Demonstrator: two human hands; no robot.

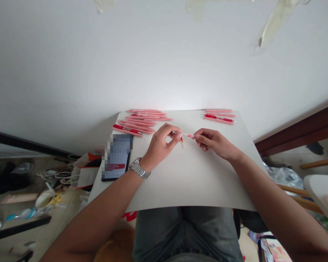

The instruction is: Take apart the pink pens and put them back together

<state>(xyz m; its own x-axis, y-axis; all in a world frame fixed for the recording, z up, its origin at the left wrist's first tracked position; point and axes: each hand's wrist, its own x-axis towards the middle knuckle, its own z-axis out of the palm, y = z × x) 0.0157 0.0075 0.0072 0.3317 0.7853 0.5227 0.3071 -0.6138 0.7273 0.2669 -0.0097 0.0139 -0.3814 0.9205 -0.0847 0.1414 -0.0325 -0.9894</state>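
Above the middle of the table, my left hand (pixel 165 137) pinches a slim clear-and-red pen refill (pixel 186 135) between thumb and fingertips. My right hand (pixel 211 141) has its thumb and forefinger closed on the refill's right end, so it spans both hands roughly level. A small red-and-yellow piece (pixel 182 139) shows just under my left fingertips; what it belongs to is unclear. Beyond my left hand lies a pile of pens (pixel 142 118) in pink wrapping, with a bare red pen (pixel 127 129) at its near side. Another red pen (pixel 220 118) lies among several wrapped ones at the back right.
A phone (pixel 117 158) lies on the left of the white table (pixel 191 182), partly blurred out. The wall (pixel 164 65) rises right behind the table. On the floor at left are a bag (pixel 86 171), cables and a cup (pixel 45 198). A white chair (pixel 322 189) stands at right.
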